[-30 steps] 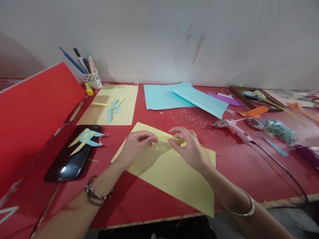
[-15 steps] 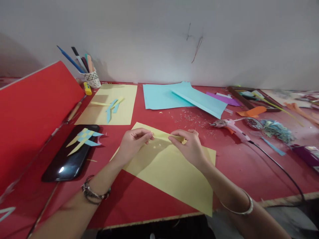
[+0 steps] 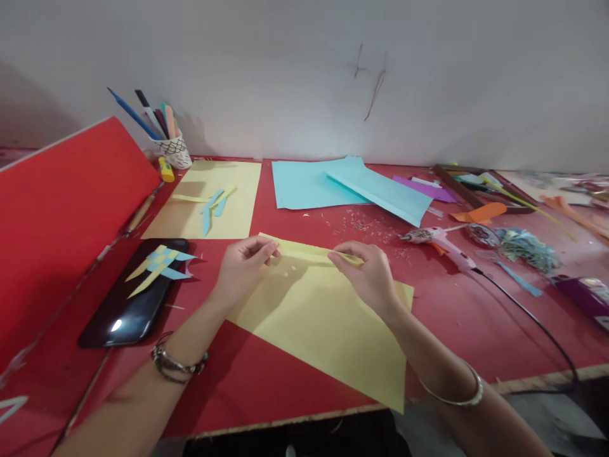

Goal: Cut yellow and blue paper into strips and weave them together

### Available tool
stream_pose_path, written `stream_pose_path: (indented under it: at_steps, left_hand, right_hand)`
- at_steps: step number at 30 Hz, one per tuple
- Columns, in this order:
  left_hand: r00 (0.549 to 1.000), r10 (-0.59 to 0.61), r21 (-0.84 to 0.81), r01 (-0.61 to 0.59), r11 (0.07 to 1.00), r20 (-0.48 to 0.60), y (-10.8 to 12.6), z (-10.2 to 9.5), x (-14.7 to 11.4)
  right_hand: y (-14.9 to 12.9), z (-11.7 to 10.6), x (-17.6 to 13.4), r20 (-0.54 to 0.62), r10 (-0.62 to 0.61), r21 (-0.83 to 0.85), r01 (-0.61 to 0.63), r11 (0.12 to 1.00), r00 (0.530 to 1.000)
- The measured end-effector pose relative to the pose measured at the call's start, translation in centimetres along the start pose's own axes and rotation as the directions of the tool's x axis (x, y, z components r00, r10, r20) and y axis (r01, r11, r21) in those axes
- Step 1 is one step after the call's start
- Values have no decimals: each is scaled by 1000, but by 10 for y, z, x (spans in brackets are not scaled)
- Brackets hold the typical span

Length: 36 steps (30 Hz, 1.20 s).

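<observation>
My left hand (image 3: 247, 266) pinches one end of a narrow yellow paper strip (image 3: 304, 251) between thumb and fingers. The other end is in the closed fingers of my right hand (image 3: 364, 273), so the strip stretches between the two. Below both hands a large yellow paper sheet (image 3: 328, 330) lies at an angle on the red table (image 3: 228, 387), its near corner reaching past the front edge. Small yellow scraps rest on the sheet under the strip. My fingers hide the strip's ends.
A black phone (image 3: 128, 311) with a woven blue-and-yellow paper piece (image 3: 162, 263) lies left. Behind are a pale yellow sheet (image 3: 238, 197), blue sheets (image 3: 309, 184) and a pen cup (image 3: 176, 152). On the right sits a pink glue gun (image 3: 450, 247) with its cord (image 3: 523, 311).
My hands have moved apart, the left one leftward and the right one slightly right. More of the yellow strip now shows between them.
</observation>
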<state>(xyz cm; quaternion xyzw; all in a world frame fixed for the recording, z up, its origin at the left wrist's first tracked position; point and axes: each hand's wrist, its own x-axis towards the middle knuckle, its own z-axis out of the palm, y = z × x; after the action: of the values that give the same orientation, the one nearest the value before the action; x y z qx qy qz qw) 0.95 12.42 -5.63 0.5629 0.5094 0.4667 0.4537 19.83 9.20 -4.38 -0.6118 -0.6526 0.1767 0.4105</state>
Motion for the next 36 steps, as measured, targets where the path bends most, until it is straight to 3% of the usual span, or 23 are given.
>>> stream_pose_path:
  at_steps: [4, 9, 15, 24, 31, 36]
  left_hand:
    - [999, -6, -18, 5, 1000, -37, 0, -1, 2]
    - [995, -12, -25, 10, 1000, -103, -2, -3, 3]
    - [988, 7, -53, -15, 998, -157, -6, -4, 6]
    - [986, 23, -79, -37, 996, -165, -8, -4, 7]
    - [989, 34, -78, -45, 996, -145, -9, -4, 6]
    - [986, 45, -105, -62, 993, -158, -9, -4, 6]
  right_hand:
    - [-2, -2, 0, -64, 89, 130, -80, 988, 994]
    - [-2, -3, 2, -27, 222, 339, -200, 919, 975]
    - [0, -3, 4, 2, 243, 542, -206, 815, 970]
    - [0, -4, 2, -8, 202, 425, -180, 887, 979]
    - [0, -1, 3, -71, 191, 527, -126, 841, 979]
    - [-1, -2, 3, -89, 185, 478, -121, 870, 979]
